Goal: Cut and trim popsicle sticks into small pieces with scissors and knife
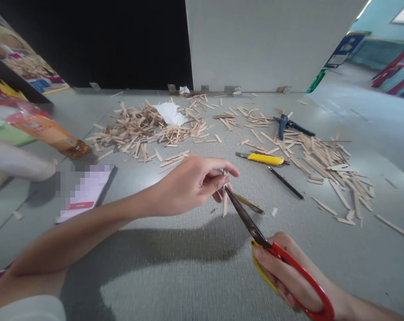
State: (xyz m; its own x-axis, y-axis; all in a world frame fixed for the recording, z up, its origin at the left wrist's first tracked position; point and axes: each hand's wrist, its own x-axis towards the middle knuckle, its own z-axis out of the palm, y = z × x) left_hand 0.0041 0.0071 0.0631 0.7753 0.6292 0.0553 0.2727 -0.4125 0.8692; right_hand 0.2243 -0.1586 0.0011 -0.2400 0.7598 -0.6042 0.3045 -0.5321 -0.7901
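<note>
Left hand (190, 185) (fingers (222, 164) bent), right (292, 273) nearer

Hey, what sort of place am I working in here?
Probably an indoor craft workspace, judging by the scattered wooden sticks, the yellow utility knife and the red-handled scissors in your right hand.

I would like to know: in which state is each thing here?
Left hand: pinching a wooden stick.
Right hand: gripping the scissors.
Scissors: tips at the stick.
Yellow cutter: lying flat; blade unclear.
Black pen-like tool: lying flat.
Dark blue tool: handles apart.
White tissue: crumpled.
Loose sticks: scattered, heaped.
</note>
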